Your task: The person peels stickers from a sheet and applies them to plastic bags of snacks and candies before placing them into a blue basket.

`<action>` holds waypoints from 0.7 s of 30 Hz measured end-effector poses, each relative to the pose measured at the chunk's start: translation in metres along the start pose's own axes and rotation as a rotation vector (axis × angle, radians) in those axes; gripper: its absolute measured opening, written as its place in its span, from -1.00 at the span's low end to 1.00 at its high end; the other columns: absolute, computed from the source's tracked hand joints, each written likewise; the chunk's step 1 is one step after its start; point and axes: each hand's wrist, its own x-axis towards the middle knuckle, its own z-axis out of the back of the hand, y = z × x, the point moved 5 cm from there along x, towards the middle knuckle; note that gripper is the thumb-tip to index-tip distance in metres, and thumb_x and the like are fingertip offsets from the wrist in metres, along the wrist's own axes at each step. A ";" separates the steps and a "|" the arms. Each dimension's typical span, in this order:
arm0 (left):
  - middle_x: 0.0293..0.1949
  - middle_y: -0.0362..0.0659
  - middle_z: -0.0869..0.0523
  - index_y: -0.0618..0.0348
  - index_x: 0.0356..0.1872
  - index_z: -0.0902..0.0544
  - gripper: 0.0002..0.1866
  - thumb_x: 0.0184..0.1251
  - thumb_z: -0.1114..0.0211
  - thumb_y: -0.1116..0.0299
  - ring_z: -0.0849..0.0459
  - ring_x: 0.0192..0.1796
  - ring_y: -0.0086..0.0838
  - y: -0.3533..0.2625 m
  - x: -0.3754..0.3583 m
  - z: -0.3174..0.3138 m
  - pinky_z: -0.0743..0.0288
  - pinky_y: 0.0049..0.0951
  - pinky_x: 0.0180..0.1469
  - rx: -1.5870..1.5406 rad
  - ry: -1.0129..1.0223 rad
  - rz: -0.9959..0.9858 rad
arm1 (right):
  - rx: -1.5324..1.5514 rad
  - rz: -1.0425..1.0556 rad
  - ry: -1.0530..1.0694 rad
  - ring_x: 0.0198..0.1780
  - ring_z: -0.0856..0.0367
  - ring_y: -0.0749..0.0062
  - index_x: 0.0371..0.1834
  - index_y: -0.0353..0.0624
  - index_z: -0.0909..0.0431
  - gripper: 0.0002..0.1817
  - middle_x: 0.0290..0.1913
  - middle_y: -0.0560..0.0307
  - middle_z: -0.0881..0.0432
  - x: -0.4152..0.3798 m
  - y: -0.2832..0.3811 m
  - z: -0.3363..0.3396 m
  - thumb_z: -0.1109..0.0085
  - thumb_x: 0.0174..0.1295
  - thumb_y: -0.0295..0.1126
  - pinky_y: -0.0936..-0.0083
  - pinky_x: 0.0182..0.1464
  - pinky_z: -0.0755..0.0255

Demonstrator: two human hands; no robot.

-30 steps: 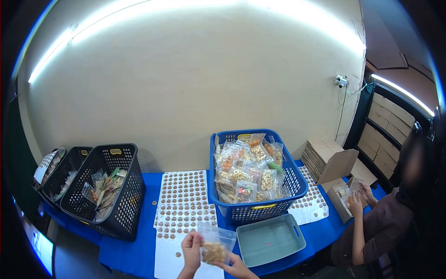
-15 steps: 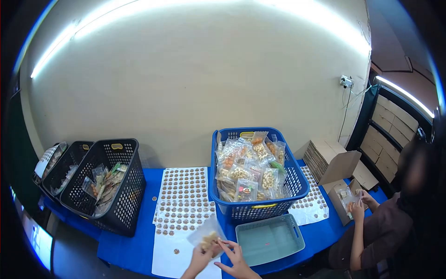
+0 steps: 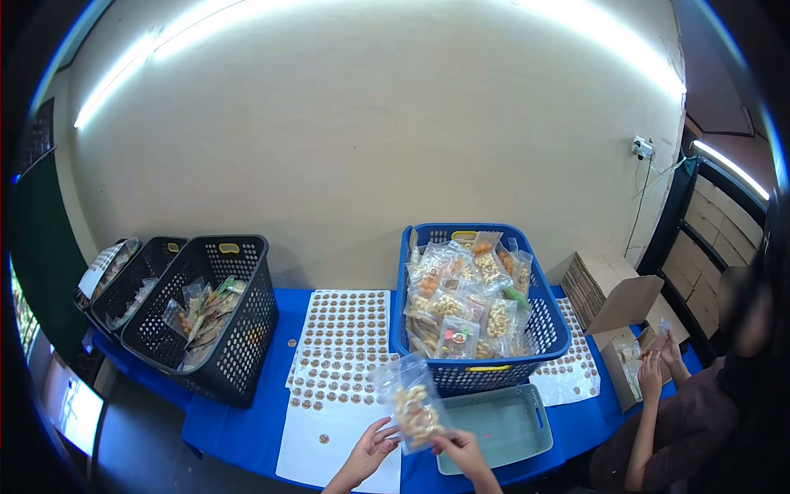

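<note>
A clear plastic bag of pale, cashew-like nuts point(image 3: 417, 412) is held up over the front of the table, tilted. My right hand point(image 3: 462, 454) pinches its lower right corner between thumb and fingers. At the bag's lower left edge is my left hand point(image 3: 369, 453), its fingers apart and close to the plastic. Behind the bag stands a blue basket point(image 3: 539, 356) piled with similar filled bags. Sheets of round stickers point(image 3: 341, 350) lie to the left, with a single sticker point(image 3: 323, 439) on a bare white part. A grey-green tray point(image 3: 500, 465) sits just right of the bag.
Black baskets point(image 3: 247, 329) with filled packets stand at the left. Another sticker sheet point(image 3: 576, 389) lies right of the blue basket. Flattened cardboard point(image 3: 588, 280) and an open carton point(image 3: 613, 362) are at the right, where a person point(image 3: 666, 428) handles a packet.
The bag has swung more upright and shows its nuts broadly. My left hand has loosened from it while my right hand grips its lower corner. The view has shifted left.
</note>
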 end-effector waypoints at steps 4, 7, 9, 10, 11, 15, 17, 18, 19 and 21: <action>0.02 0.07 -0.42 0.23 0.13 -0.16 -0.58 0.31 0.06 0.29 -0.45 0.05 -0.26 0.005 -0.009 0.022 -0.27 -0.35 0.13 0.059 -0.090 0.057 | -0.062 0.203 -0.263 -0.50 -0.39 0.67 -0.42 -0.30 -0.49 -0.83 -0.55 0.25 -0.48 0.004 0.066 0.028 -0.04 0.16 -0.38 0.71 -0.46 -0.29; -0.07 0.04 -0.50 0.26 0.05 -0.27 -0.66 0.31 0.07 0.33 -0.49 -0.01 -0.30 0.004 -0.012 0.034 -0.30 -0.36 0.10 0.127 -0.200 0.103 | -0.017 0.481 -0.504 -0.53 -0.37 0.65 -0.37 -0.30 -0.46 -0.81 -0.54 0.23 -0.46 -0.005 0.112 0.039 -0.02 0.18 -0.36 0.71 -0.49 -0.27; -0.09 0.03 -0.51 0.28 0.03 -0.29 -0.68 0.31 0.07 0.35 -0.50 -0.03 -0.32 0.007 -0.015 0.042 -0.31 -0.37 0.07 0.186 -0.237 0.123 | -0.003 0.651 -0.619 -0.55 -0.35 0.64 -0.34 -0.29 -0.45 -0.78 -0.52 0.21 -0.46 -0.004 0.128 0.044 0.00 0.19 -0.31 0.72 -0.53 -0.23; -0.10 0.01 -0.52 0.29 0.01 -0.30 -0.68 0.30 0.04 0.35 -0.51 -0.04 -0.35 0.008 -0.014 0.044 -0.32 -0.42 0.05 0.176 -0.233 0.107 | -0.009 0.705 -0.653 -0.56 -0.34 0.63 -0.34 -0.28 -0.44 -0.75 -0.50 0.21 -0.47 0.002 0.131 0.046 0.01 0.19 -0.27 0.72 -0.56 -0.21; -0.11 -0.01 -0.53 0.30 0.00 -0.32 -0.68 0.29 0.02 0.36 -0.51 -0.04 -0.38 0.010 -0.014 0.045 -0.33 -0.46 0.03 0.165 -0.229 0.092 | -0.016 0.759 -0.687 -0.58 -0.33 0.63 -0.33 -0.27 -0.43 -0.73 -0.49 0.20 -0.47 0.007 0.132 0.049 0.02 0.20 -0.23 0.73 -0.59 -0.18; -0.13 -0.05 -0.55 0.33 -0.03 -0.35 -0.70 0.27 -0.02 0.39 -0.51 -0.05 -0.43 0.013 -0.010 0.044 -0.34 -0.52 0.01 0.139 -0.194 0.085 | 0.279 0.503 -0.415 -0.56 -0.35 0.63 -0.23 -0.27 -0.40 -0.65 -0.49 0.19 -0.48 0.085 0.094 0.076 0.12 0.25 -0.15 0.72 -0.53 -0.23; -0.14 -0.06 -0.55 0.33 -0.03 -0.35 -0.70 0.26 -0.03 0.40 -0.51 -0.06 -0.46 0.011 -0.009 0.040 -0.35 -0.53 0.01 0.177 -0.161 0.077 | 0.331 0.262 -0.267 -0.55 -0.37 0.63 -0.23 -0.27 -0.40 -0.60 -0.49 0.17 -0.49 0.100 0.075 0.069 0.17 0.25 -0.10 0.74 -0.48 -0.26; -0.14 -0.06 -0.55 0.33 -0.03 -0.35 -0.70 0.26 -0.03 0.41 -0.51 -0.06 -0.47 0.009 -0.008 0.040 -0.35 -0.54 0.00 0.198 -0.144 0.069 | 0.355 0.145 -0.190 -0.55 -0.38 0.63 -0.22 -0.27 -0.40 -0.58 -0.49 0.17 -0.50 0.104 0.068 0.063 0.20 0.26 -0.08 0.75 -0.46 -0.27; -0.14 -0.07 -0.55 0.34 -0.03 -0.35 -0.70 0.25 -0.03 0.42 -0.52 -0.07 -0.47 0.007 -0.007 0.042 -0.35 -0.55 0.00 0.204 -0.143 0.061 | 0.323 0.119 -0.173 -0.54 -0.39 0.63 -0.22 -0.28 -0.40 -0.57 -0.50 0.16 -0.50 0.102 0.060 0.058 0.21 0.26 -0.07 0.75 -0.45 -0.28; -0.15 -0.07 -0.55 0.34 -0.03 -0.35 -0.70 0.25 -0.04 0.43 -0.52 -0.08 -0.49 0.007 -0.009 0.046 -0.36 -0.56 -0.01 0.214 -0.145 0.047 | 0.257 0.064 -0.139 -0.54 -0.41 0.62 -0.22 -0.29 -0.40 -0.56 -0.50 0.16 -0.51 0.089 0.032 0.041 0.23 0.27 -0.07 0.75 -0.42 -0.30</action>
